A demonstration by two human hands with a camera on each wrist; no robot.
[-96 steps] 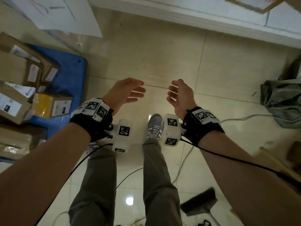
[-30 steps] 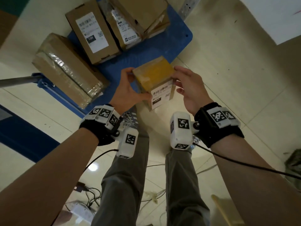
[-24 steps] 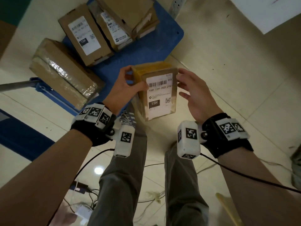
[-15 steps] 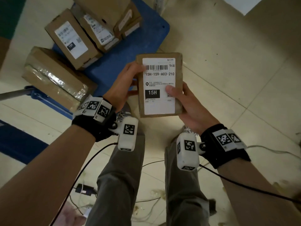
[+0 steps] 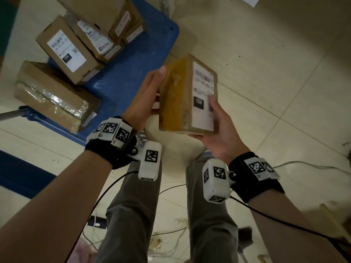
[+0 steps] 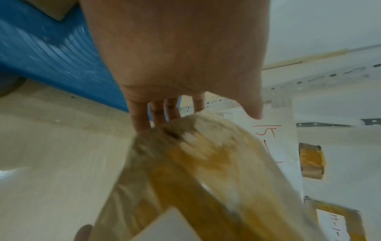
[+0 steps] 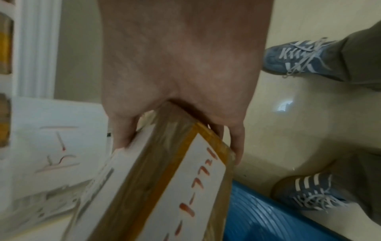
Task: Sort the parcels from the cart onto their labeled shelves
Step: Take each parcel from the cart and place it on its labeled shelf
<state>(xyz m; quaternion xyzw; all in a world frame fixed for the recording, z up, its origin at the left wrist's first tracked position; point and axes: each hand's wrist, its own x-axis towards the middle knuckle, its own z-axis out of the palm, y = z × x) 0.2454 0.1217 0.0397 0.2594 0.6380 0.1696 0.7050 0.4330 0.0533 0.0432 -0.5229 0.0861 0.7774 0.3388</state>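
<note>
Cardboard parcel [image 5: 187, 95] gripped in my right hand [image 5: 221, 130], left hand [image 5: 144, 97] flat against it; five parcels on the cart [image 5: 133, 73].

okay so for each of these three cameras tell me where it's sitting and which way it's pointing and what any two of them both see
Head: on the head, looking down at the parcel held by the left hand and right hand over the blue cart; forearms and legs show.
Left wrist: on that wrist, looking along the palm at the fingers against the parcel's taped side.
Right wrist: on that wrist, looking along the hand gripping the parcel's end; both shoes show.
Shared: all three see the parcel and the cart's blue deck.
</note>
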